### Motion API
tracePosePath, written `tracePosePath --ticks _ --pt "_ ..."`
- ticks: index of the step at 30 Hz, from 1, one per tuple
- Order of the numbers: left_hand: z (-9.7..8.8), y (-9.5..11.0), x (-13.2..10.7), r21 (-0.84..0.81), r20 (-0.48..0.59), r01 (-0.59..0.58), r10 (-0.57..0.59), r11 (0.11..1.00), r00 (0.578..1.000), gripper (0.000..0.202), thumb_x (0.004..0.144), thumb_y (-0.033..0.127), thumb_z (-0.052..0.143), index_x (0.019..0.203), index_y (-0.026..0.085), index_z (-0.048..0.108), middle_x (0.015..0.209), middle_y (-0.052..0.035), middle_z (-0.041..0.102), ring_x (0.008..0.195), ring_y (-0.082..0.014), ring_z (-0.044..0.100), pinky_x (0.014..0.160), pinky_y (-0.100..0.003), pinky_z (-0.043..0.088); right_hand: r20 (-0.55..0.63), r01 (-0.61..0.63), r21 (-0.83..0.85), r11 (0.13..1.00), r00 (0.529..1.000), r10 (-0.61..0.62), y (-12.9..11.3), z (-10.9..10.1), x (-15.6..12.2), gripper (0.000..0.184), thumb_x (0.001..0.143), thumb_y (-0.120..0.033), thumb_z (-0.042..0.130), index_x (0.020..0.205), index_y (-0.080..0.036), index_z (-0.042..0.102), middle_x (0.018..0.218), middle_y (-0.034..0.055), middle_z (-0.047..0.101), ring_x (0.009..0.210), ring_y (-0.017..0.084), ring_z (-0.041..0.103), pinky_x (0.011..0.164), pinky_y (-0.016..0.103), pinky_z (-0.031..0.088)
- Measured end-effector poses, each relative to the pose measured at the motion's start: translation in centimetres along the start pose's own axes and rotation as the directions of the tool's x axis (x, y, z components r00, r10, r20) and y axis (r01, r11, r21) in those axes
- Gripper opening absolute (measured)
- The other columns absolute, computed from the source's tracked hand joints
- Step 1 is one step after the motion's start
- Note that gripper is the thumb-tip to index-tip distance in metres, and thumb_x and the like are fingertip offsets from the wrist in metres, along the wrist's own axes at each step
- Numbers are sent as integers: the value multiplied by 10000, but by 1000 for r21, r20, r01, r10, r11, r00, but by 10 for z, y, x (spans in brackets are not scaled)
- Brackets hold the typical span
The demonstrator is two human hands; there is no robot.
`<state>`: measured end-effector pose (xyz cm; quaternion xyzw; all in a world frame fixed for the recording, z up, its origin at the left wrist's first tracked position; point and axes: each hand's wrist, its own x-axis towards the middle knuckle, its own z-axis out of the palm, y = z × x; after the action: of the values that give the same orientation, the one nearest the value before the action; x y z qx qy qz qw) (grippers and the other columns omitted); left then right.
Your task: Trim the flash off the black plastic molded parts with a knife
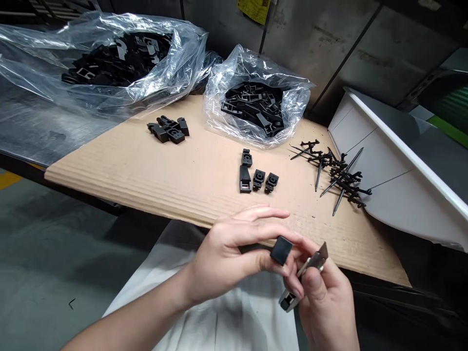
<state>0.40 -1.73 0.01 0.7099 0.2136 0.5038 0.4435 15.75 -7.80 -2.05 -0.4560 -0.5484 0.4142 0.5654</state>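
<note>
Here, both hands work low in the view, just off the near edge of the cardboard [164, 175]. The left hand [230, 248] pinches a small black part [281, 250] between thumb and fingers, its forefinger stretched out above it. The part sits in the air between the two hands, over a white cloth [237, 317] on the person's lap. The right hand [327, 302] is clenched around a knife [305, 273], whose metal blade slants up and ends just right of the part. Whether the blade touches the part I cannot tell.

On the cardboard, well apart from the hands, a few loose parts [256, 175] lie in a short row near the middle. Another clump [168, 129] of them lies farther back on the left. To the right lies a tangle of thin black sprues [336, 175], close to a white tray [383, 161] that leans at the cardboard's right edge. A small bag [256, 105] of clear plastic stands open at the back, holding more black parts. A big bag [109, 63], also clear and filled with black parts, spreads over the far left corner.
</note>
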Motion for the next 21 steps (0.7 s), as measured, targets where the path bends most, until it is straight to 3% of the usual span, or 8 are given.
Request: tracePosePath --ticks 4,7,11,15,18,21 --pt "3 5 -2 -159 36 67 -62 985 997 200 806 286 588 949 168 661 963 -58 712 1110 -212 554 966 -320 452 78 -111 161 981 992 99 -6 13 2 165 839 -308 535 970 -304 635 591 -31 559 430 64 421 377 158 374" --pt "4 7 -4 -202 29 115 -111 973 993 211 786 308 603 917 156 667 960 -63 714 1094 -215 567 976 -325 446 85 -120 223 967 991 103 -9 16 0 194 835 -272 542 1000 -309 635 595 -21 608 437 85 499 388 177 422" --pt "5 8 -6 -248 19 174 -175 953 984 145 768 202 639 894 141 674 965 -72 712 1074 -218 582 933 -313 486 55 -123 241 963 992 113 -8 15 -3 202 799 -248 592 986 -283 660 644 7 650 455 108 564 405 198 468" --pt "6 7 -6 -409 28 225 -235 884 972 170 753 151 660 922 157 679 941 -54 720 1084 -214 573 949 -328 465 25 -205 307 929 978 208 -12 19 -3 144 753 -284 644 885 -253 690 577 0 610 449 98 530 398 187 434" --pt "3 6 -9 -451 89 303 -295 839 951 215 754 170 665 965 207 683 994 -25 706 1127 -221 536 962 -328 440 -48 -362 422 831 907 419 -18 27 -3 192 655 -383 722 779 -240 689 532 -28 550 426 53 430 403 161 357" --pt "-1 6 -19 -259 167 324 -288 910 943 324 759 168 660 1056 296 648 1102 14 662 1138 -219 523 989 -300 400 -71 -467 455 758 829 554 -16 31 -4 365 563 -511 733 752 -212 642 468 -76 403 389 22 278 384 154 251"
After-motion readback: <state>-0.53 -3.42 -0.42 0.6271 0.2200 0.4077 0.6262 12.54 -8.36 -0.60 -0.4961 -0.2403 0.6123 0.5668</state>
